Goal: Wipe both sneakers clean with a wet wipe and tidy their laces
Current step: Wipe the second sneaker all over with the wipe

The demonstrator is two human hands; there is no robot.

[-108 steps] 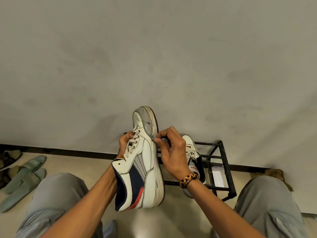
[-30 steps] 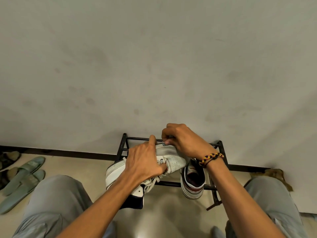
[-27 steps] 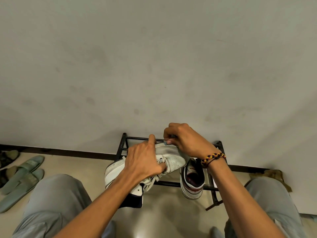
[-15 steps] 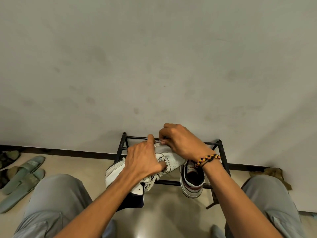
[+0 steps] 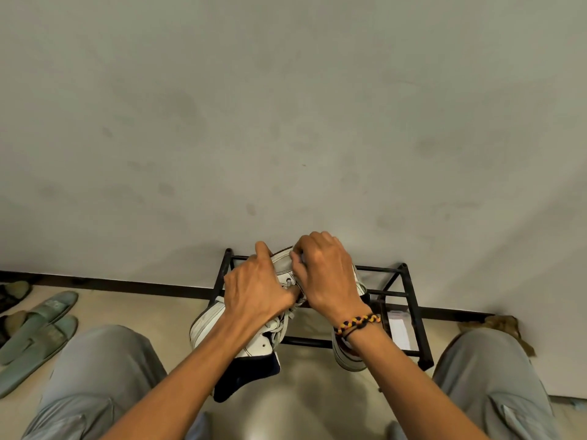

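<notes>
Sneaker [image 5: 279, 274] held at centre of frame, just below mid-height, toe pointing away toward the wall, laces [image 5: 279, 328] hanging loose on the near side. Second sneaker [image 5: 347, 358] parked on the black rack [image 5: 409, 300], lower right of the first, mostly hidden behind the right wrist.

Step in hand, by judgement: wiping the toe cap. To do well: keep shoe braced firm, work the wipe in short strokes along toe and rim, turn to a clean fold when soiled, keep laces out of the path.

Left hand [image 5: 254, 290] clasped over the top of the shoe around the lace area, fingers curled down, index stretched along the toe. Right hand [image 5: 327, 274] clenched at the toe; a sliver of pale blue at the fingertips, probably the wipe [image 5: 301, 258], too small to confirm. Braided band [image 5: 357, 323] on right wrist.

Green slippers [image 5: 38, 328] on floor, lower left of frame.
</notes>
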